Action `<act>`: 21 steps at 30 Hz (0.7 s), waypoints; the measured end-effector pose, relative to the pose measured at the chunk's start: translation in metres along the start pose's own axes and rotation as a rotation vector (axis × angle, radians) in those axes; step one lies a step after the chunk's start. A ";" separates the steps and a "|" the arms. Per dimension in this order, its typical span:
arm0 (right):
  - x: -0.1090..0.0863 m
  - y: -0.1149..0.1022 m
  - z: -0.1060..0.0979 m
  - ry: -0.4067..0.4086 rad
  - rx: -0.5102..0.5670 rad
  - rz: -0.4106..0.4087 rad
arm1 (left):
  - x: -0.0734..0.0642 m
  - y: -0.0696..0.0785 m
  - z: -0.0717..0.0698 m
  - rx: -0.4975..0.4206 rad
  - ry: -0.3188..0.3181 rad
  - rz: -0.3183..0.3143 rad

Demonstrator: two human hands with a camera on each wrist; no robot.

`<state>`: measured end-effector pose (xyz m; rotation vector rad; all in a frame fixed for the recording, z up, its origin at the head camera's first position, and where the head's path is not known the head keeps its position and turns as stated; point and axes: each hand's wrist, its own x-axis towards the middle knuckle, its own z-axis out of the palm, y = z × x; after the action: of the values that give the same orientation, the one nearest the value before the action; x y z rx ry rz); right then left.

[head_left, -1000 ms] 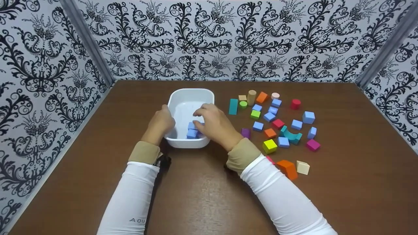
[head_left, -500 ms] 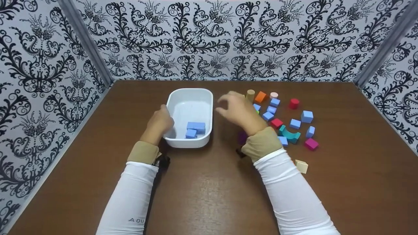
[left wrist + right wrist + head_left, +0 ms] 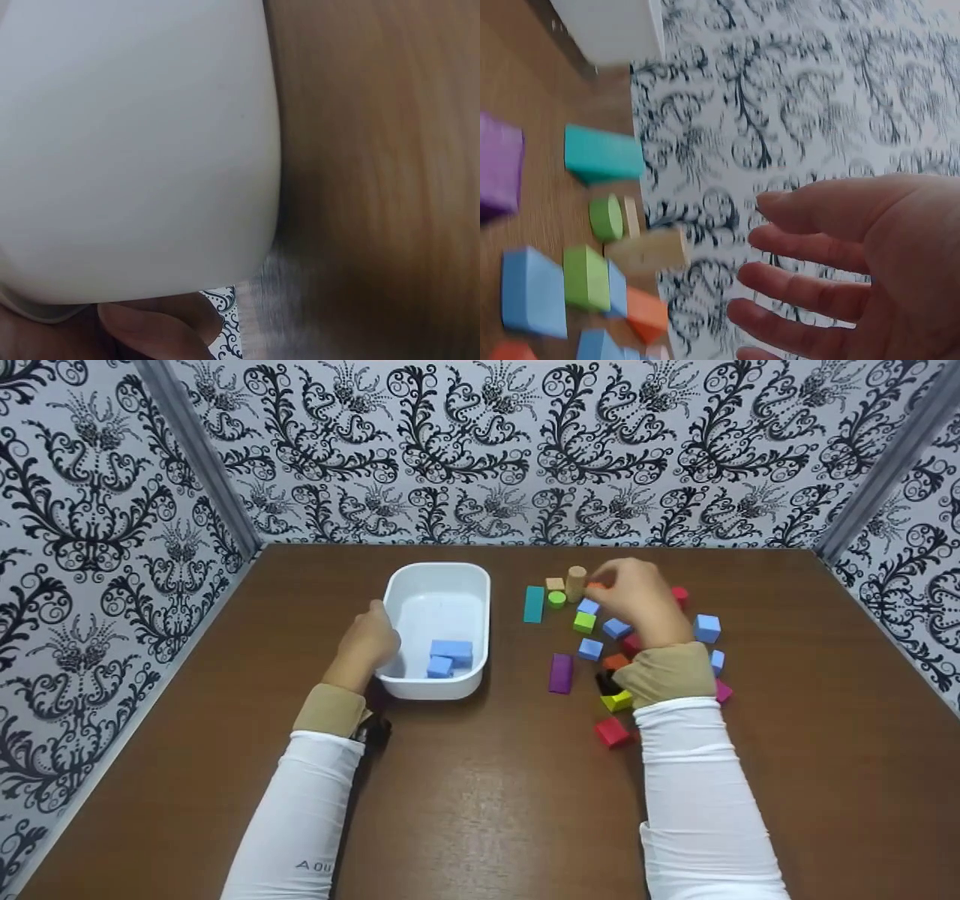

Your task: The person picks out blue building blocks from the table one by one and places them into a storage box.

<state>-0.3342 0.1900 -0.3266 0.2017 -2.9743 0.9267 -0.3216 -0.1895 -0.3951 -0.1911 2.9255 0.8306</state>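
Observation:
A white plastic tub [image 3: 439,690] stands left of centre, with several blue blocks [image 3: 451,651] lying at its near end. My left hand [image 3: 367,639] grips the tub's left rim; in the left wrist view its fingers [image 3: 150,330] curl at the rim beside the tub's wall. Over the scattered blocks on the right hovers my right hand [image 3: 641,596], holding nothing, its fingers relaxed and spread apart in the right wrist view. Close by its fingertips are a wooden cylinder [image 3: 576,583] and an orange block [image 3: 646,313]. Some blocks are hidden beneath this hand and forearm.
Around the right hand lie a teal block [image 3: 533,604], a green block [image 3: 585,622], a purple block [image 3: 560,673], a red block [image 3: 613,732] and several blue ones. Patterned walls [image 3: 480,457] bound the brown table [image 3: 465,810] at the back and sides.
My right hand has left the inside of the tub and moved right over the scattered blocks. One blue block in the tub seems to have shifted. The left hand stays on the rim.

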 end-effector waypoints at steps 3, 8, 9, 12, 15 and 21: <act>-0.002 0.013 -0.006 -0.015 -0.010 0.056 | 0.001 0.000 0.000 0.010 0.002 0.001; 0.001 0.030 -0.004 -0.058 -0.038 0.113 | 0.002 -0.001 0.001 0.006 0.002 -0.004; 0.002 0.032 -0.003 -0.067 -0.043 0.125 | 0.002 -0.001 0.001 0.004 0.002 -0.005; 0.005 0.036 0.003 -0.085 -0.070 0.156 | 0.002 -0.002 0.001 0.004 0.005 -0.009; 0.007 0.039 0.010 -0.093 -0.099 0.189 | 0.002 -0.001 0.001 0.002 0.002 -0.015; 0.010 0.045 0.020 -0.104 -0.141 0.199 | 0.002 0.000 0.000 0.001 -0.008 -0.023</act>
<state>-0.3495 0.2146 -0.3676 -0.0509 -3.1862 0.7367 -0.3232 -0.1899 -0.3953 -0.2208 2.9107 0.8245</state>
